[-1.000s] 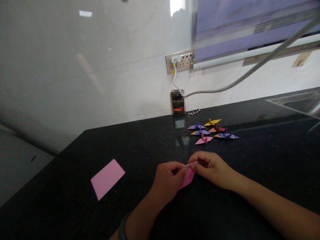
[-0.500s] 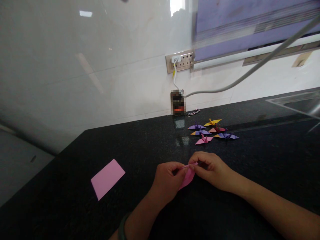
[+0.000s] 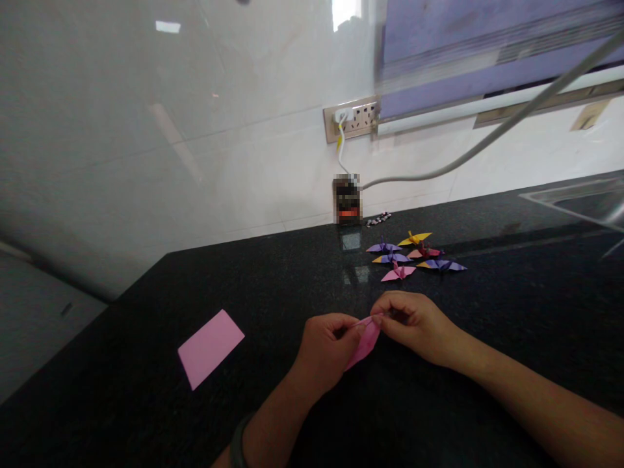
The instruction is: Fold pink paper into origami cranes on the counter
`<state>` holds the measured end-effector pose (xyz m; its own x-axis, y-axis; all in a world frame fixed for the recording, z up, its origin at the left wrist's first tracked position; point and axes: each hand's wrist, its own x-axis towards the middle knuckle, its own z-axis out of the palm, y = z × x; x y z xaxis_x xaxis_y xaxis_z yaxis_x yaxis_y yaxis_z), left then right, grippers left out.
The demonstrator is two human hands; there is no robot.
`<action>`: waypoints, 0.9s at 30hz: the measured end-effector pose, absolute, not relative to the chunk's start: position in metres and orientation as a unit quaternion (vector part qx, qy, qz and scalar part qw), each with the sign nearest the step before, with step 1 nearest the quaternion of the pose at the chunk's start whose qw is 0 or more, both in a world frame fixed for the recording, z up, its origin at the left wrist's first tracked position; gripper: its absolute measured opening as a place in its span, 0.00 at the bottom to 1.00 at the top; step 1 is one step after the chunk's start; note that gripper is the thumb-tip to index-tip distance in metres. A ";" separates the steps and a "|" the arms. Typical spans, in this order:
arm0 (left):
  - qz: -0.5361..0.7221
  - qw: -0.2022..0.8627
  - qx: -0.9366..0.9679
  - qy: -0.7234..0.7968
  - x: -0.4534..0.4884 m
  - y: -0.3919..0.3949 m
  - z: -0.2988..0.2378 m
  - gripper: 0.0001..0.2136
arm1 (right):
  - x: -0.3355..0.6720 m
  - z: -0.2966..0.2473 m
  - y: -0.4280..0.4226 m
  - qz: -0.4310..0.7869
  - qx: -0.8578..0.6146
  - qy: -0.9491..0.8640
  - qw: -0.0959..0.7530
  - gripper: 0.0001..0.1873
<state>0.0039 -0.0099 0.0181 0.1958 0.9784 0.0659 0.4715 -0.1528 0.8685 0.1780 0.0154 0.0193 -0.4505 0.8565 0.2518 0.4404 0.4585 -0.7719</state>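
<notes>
A folded piece of pink paper (image 3: 366,341) is held up between my two hands, above the dark countertop. My left hand (image 3: 327,351) pinches its left side between thumb and fingers and hides part of it. At the paper's upper right corner, my right hand (image 3: 414,325) is closed with thumb and fingertips on the edge. Beyond the hands stand several folded paper cranes: a pink crane (image 3: 398,273), a yellow crane (image 3: 414,239), a red crane (image 3: 426,252) and purple ones such as the purple crane (image 3: 441,266).
Pink paper (image 3: 210,350) lies flat on the black countertop (image 3: 273,279) to the left. Against the wall stands a small blurred-out object (image 3: 348,200) with a beaded strand (image 3: 379,220) beside it. A grey cable (image 3: 439,172) crosses to the right; a sink edge (image 3: 550,205) shows there.
My right hand has shifted slightly up and right along the paper's edge, and more of the pink paper shows between the hands. Both hands keep their hold.
</notes>
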 end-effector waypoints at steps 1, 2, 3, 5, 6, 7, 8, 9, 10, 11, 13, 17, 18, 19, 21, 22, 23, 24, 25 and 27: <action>0.342 0.373 0.678 0.533 0.004 -0.010 0.018 0.12 | 0.178 0.019 0.016 0.316 -0.409 -0.791 0.327 0.06; 0.343 0.375 0.677 0.532 0.003 -0.010 0.018 0.12 | 0.179 0.019 0.016 0.312 -0.407 -0.793 0.329 0.06; 0.345 0.377 0.676 0.531 0.003 -0.010 0.019 0.12 | 0.179 0.020 0.016 0.309 -0.405 -0.794 0.332 0.06; 0.348 0.380 0.673 0.530 0.003 -0.010 0.019 0.11 | 0.179 0.022 0.016 0.307 -0.398 -0.796 0.337 0.06; 0.348 0.382 0.671 0.531 0.003 -0.010 0.019 0.11 | 0.179 0.022 0.016 0.307 -0.396 -0.797 0.338 0.07; 0.349 0.384 0.670 0.532 0.004 -0.010 0.019 0.11 | 0.180 0.023 0.016 0.309 -0.392 -0.798 0.339 0.07; 0.349 0.386 0.668 0.532 0.004 -0.010 0.019 0.11 | 0.180 0.024 0.016 0.311 -0.388 -0.799 0.338 0.07; 0.349 0.388 0.667 0.532 0.004 -0.010 0.020 0.11 | 0.180 0.025 0.016 0.313 -0.385 -0.801 0.336 0.08; 0.349 0.390 0.665 0.532 0.004 -0.010 0.020 0.11 | 0.181 0.025 0.017 0.314 -0.382 -0.802 0.335 0.08; 0.351 0.392 0.664 0.531 0.004 -0.010 0.020 0.11 | 0.181 0.026 0.017 0.315 -0.379 -0.803 0.335 0.09; 0.356 0.394 0.662 0.529 0.003 -0.009 0.020 0.10 | 0.183 0.026 0.017 0.313 -0.379 -0.803 0.337 0.10; 0.364 0.394 0.652 0.536 0.003 -0.008 0.018 0.11 | 0.185 0.025 0.019 0.326 -0.396 -0.783 0.353 0.10; 0.363 0.396 0.651 0.537 0.003 -0.007 0.018 0.11 | 0.185 0.024 0.019 0.331 -0.401 -0.776 0.357 0.11; 0.363 0.399 0.650 0.536 0.003 -0.007 0.017 0.11 | 0.185 0.024 0.019 0.334 -0.405 -0.770 0.362 0.10; 0.364 0.403 0.651 0.531 0.003 -0.007 0.017 0.11 | 0.184 0.024 0.019 0.328 -0.406 -0.771 0.365 0.08; 0.365 0.403 0.651 0.529 0.003 -0.007 0.018 0.11 | 0.184 0.024 0.019 0.318 -0.405 -0.778 0.361 0.07; 0.365 0.403 0.652 0.528 0.003 -0.007 0.018 0.11 | 0.183 0.024 0.018 0.306 -0.402 -0.786 0.355 0.06; 0.364 0.402 0.653 0.528 0.003 -0.008 0.018 0.12 | 0.182 0.024 0.018 0.296 -0.399 -0.794 0.349 0.06; 0.363 0.400 0.655 0.527 0.003 -0.008 0.018 0.12 | 0.182 0.024 0.018 0.288 -0.395 -0.802 0.344 0.06; 0.363 0.396 0.658 0.528 0.002 -0.008 0.018 0.11 | 0.181 0.024 0.018 0.283 -0.386 -0.809 0.341 0.07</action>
<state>0.0022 -0.0078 0.0177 0.1799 0.9819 0.0598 0.4080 -0.1298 0.9037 0.1814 0.0176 0.0239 -0.4696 0.8177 0.3331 0.4320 0.5418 -0.7210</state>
